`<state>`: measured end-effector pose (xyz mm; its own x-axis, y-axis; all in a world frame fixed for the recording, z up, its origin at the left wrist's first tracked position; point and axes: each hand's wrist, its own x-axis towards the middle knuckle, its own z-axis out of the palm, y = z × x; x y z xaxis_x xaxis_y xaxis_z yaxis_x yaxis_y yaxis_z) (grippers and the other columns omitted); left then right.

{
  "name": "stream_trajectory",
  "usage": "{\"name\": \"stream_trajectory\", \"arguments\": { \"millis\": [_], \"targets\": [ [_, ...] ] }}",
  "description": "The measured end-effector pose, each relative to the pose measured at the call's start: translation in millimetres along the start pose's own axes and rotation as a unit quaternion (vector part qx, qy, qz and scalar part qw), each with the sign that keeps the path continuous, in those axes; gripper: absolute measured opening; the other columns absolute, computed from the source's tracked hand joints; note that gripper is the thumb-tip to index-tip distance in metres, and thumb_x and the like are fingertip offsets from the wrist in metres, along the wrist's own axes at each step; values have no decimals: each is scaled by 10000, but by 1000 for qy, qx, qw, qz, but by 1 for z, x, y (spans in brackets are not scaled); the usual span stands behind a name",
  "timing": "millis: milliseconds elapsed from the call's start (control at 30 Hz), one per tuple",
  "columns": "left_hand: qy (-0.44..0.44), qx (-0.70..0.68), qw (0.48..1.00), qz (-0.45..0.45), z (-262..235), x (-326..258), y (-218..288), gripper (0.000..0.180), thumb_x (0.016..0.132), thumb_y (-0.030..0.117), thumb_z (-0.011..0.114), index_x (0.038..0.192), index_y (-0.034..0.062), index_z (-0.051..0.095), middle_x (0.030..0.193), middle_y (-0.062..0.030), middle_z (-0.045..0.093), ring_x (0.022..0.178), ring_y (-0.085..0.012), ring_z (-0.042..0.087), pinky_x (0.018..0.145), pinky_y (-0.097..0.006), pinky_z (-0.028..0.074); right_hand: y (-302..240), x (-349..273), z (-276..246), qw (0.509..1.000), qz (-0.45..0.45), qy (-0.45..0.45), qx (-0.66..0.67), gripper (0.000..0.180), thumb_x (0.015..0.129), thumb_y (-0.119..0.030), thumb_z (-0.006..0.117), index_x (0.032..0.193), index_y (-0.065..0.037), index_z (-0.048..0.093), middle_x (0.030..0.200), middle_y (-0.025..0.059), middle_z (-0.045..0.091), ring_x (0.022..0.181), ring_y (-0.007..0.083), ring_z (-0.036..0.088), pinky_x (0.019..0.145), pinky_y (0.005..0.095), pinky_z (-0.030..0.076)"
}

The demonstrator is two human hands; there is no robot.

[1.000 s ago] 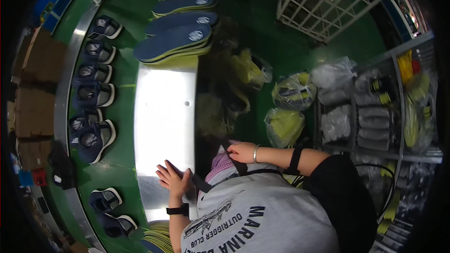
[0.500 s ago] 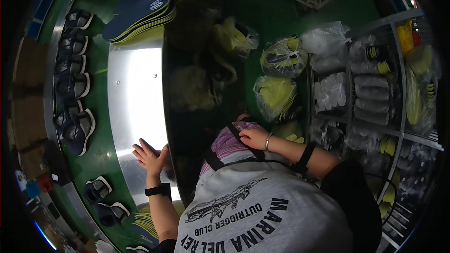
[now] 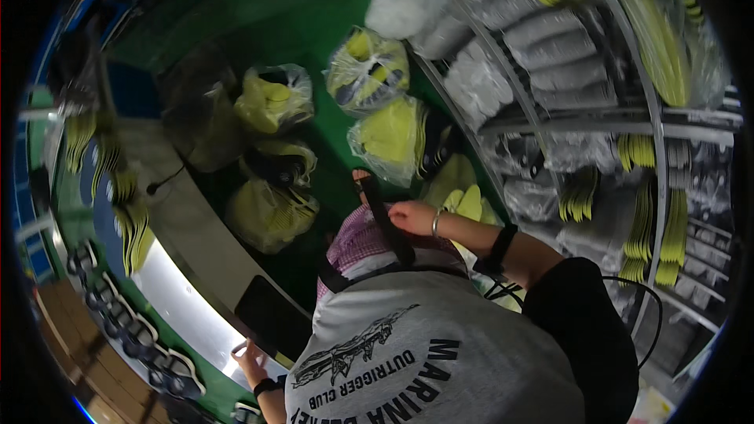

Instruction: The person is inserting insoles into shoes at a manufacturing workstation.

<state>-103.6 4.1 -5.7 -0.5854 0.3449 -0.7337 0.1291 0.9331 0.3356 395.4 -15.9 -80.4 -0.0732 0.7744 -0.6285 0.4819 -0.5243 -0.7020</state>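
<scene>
My left hand (image 3: 250, 363) is low at the edge of a shiny metal bench (image 3: 184, 298), its fingers apart and nothing seen in them. A dark flat panel (image 3: 271, 314) lies on the bench's side just beyond it. Over my lap, my right hand (image 3: 414, 217) has its fingers curled together, the tips at a black strap (image 3: 383, 216) that crosses purple checkered cloth (image 3: 353, 239). What lies under those fingers is hidden. Stacked navy and yellow-green insoles (image 3: 135, 235) sit farther along the bench.
Clear bags of yellow-green insoles (image 3: 385, 141) stand on the green floor ahead. At the right, a metal rack (image 3: 565, 127) holds wrapped bundles and insole stacks. Dark shoes (image 3: 133, 330) line the far side of the bench, beside cardboard boxes (image 3: 75, 330). A black cable (image 3: 658, 314) loops at my right.
My view has swung to the right, bringing more of the rack and bagged insoles into sight. The left hand now appears lower, at the bench edge. My right hand stays at the strap.
</scene>
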Motion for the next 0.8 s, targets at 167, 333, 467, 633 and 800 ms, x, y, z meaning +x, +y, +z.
{"name": "stream_trajectory", "arguments": {
  "millis": [167,333,467,633,800],
  "targets": [
    [300,339,887,96,74,34,9,827,597,236,710,1244,69,222,1225,-215,296,1121,-348,335,952,-454,261,55,-11,-6,990,118,77,-4,265,769,-276,502,883,-53,585,795,142,600,759,288,576,671,348,448],
    [17,334,827,452,163,26,83,802,628,180,672,1283,115,213,1328,-178,122,1189,-333,207,974,-406,235,88,-59,17,975,165,133,64,267,765,-258,471,850,-33,587,777,165,591,781,313,568,693,370,445],
    [-180,243,889,344,225,-5,158,690,718,162,597,1281,88,205,1271,-149,263,1090,-254,341,881,-344,312,93,-77,43,949,275,123,95,252,758,-232,453,816,-32,595,787,164,592,777,306,568,697,369,448],
    [-351,265,885,150,261,10,192,563,806,202,520,1273,63,239,1145,-91,419,927,-155,458,733,-303,383,109,-94,123,925,316,178,111,305,792,-292,441,817,-21,579,800,186,585,761,313,557,673,361,437],
    [-351,355,855,140,278,15,176,500,784,246,540,1205,72,335,986,-66,471,831,-146,471,658,-276,384,63,-88,137,852,375,239,276,338,822,-303,407,882,-6,559,897,202,566,852,341,535,744,383,424]
  ]
}}
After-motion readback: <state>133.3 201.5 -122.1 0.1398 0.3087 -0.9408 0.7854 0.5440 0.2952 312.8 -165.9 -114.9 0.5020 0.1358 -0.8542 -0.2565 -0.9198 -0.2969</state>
